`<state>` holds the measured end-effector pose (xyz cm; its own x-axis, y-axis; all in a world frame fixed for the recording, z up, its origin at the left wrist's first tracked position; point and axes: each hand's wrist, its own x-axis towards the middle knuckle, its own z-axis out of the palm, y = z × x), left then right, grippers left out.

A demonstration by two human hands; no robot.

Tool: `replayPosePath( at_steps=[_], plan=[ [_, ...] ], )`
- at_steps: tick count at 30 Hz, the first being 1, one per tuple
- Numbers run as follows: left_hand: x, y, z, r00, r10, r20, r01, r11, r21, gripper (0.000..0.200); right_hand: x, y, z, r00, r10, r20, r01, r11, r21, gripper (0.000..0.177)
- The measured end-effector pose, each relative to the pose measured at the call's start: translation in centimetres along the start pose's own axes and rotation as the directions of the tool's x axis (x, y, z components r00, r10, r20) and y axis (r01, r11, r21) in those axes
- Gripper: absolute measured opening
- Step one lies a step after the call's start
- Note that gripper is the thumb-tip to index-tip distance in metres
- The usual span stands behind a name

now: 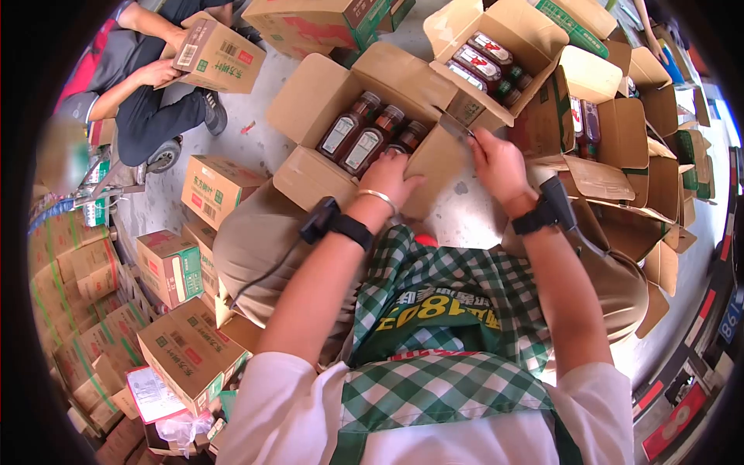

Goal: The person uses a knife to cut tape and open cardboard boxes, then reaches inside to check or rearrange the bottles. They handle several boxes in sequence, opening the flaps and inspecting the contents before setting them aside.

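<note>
An open cardboard box [298,105] stands before my knees with dark bottles lying side by side in it, among them a bottle with a pale label [364,151]. My left hand [384,178] reaches over the box's near side, its fingertips at the rightmost bottle [413,133] and its thumb held apart. Whether the fingers press on that bottle is hard to see. In my right hand [500,167] is a knife [456,124], closed in my fist. Its thin blade points up and left, beside the box's right flap.
Another open box [535,31] of labelled bottles stands behind, with several more open boxes [612,132] to the right. Closed cartons [221,186] and stacks stand at the left. At upper left a seated person [147,77] holds a carton [221,58].
</note>
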<state>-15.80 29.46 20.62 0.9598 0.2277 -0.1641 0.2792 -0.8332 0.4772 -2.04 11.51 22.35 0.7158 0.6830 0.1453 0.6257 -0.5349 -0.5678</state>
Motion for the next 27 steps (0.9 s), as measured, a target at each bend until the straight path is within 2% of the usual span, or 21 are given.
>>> replayPosePath(
  at_steps=[1,2,4,6,8,9,11,13,15,16,18,19,20,22,23,24,25,26,27],
  plan=[
    [-0.7,1.2,0.1,0.998,-0.057,-0.011,0.057,0.998,0.017,0.026,0.3,0.3,-0.3,0.999,-0.039,0.027,0.04,0.998,-0.053,0.012],
    [-1.2,1.6,0.3,0.998,-0.065,-0.011,0.065,0.998,0.004,0.026,0.2,0.3,-0.9,0.998,-0.042,0.041,0.044,0.997,-0.06,0.012],
    [-1.5,2.1,0.3,0.99,-0.125,0.066,0.119,0.989,0.087,0.009,0.7,0.2,-1.9,0.979,-0.157,0.127,0.169,0.982,-0.088,0.011],
    [-2.8,1.7,0.2,0.992,-0.098,0.082,0.091,0.992,0.086,0.009,0.1,-0.1,-1.8,0.966,-0.19,0.175,0.207,0.974,-0.089,0.01],
    [-4.1,0.9,1.1,0.995,0.041,-0.091,-0.035,0.997,0.065,0.014,-0.7,-0.5,-1.3,0.95,-0.159,0.27,0.186,0.98,-0.076,0.011],
    [-4.4,0.7,1.6,0.995,0.035,-0.091,-0.03,0.998,0.06,0.014,-1.1,-0.8,-1.1,0.958,-0.14,0.25,0.163,0.984,-0.075,0.012],
    [-4.9,0.7,2.6,0.976,0.091,-0.199,-0.074,0.993,0.091,0.022,-2.1,-1.3,-1.2,0.96,-0.16,0.229,0.172,0.984,-0.034,0.012],
    [-5.5,0.9,3.3,0.975,0.104,-0.196,-0.082,0.99,0.117,0.026,-2.8,-1.7,-1.2,0.963,-0.183,0.199,0.185,0.983,0.007,0.012],
    [-6.2,1.3,4.0,0.985,0.117,-0.129,-0.084,0.968,0.238,0.038,-3.3,-2.0,-0.9,0.994,-0.027,0.104,0.012,0.991,0.136,0.01],
    [-6.6,1.6,4.3,0.986,0.104,-0.132,-0.069,0.968,0.242,0.038,-2.9,-2.1,-0.7,0.993,-0.037,0.111,0.021,0.989,0.145,0.01],
    [-6.9,2.1,4.8,0.964,0.202,-0.173,-0.128,0.924,0.361,0.039,-1.3,-2.9,-1.1,0.992,-0.006,-0.129,0.021,0.993,0.113,0.012],
    [-6.8,2.0,4.9,0.974,0.174,-0.142,-0.118,0.935,0.334,0.045,-0.6,-3.3,-1.7,0.989,0.111,-0.098,-0.101,0.99,0.101,0.018],
    [-6.8,2.2,5.1,0.975,0.172,-0.143,-0.116,0.935,0.335,0.045,-0.2,-3.1,-1.5,0.989,0.109,-0.098,-0.099,0.99,0.103,0.018],
    [-6.9,2.7,5.2,0.987,0.11,-0.118,-0.074,0.959,0.273,0.054,1.6,-1.7,-1.3,0.976,0.217,0.01,-0.216,0.974,-0.073,0.028],
    [-7.2,2.7,4.3,0.999,0.038,0.011,-0.04,0.986,0.16,0.059,2.1,-0.2,-0.9,0.982,0.176,0.066,-0.173,0.984,-0.051,0.039],
    [-6.6,3.4,0.8,0.997,-0.026,0.074,0.016,0.991,0.131,0.068,1.8,1.0,0.7,0.984,0.177,0.037,-0.175,0.983,-0.049,0.039],
    [-5.4,3.1,-3.1,1.0,-0.021,-0.01,0.022,0.987,0.156,0.076,1.5,2.5,2.3,0.971,0.208,0.12,-0.236,0.913,0.331,0.038],
    [-4.8,1.0,-3.5,0.913,-0.145,-0.382,0.217,0.964,0.152,0.079,2.0,3.8,2.2,0.962,0.197,0.187,-0.272,0.706,0.654,0.038],
    [-3.7,-0.9,-5.7,0.856,-0.329,-0.398,0.423,0.889,0.174,0.084,2.4,4.0,0.5,0.842,0.323,0.433,-0.539,0.548,0.639,0.036]
  ],
)
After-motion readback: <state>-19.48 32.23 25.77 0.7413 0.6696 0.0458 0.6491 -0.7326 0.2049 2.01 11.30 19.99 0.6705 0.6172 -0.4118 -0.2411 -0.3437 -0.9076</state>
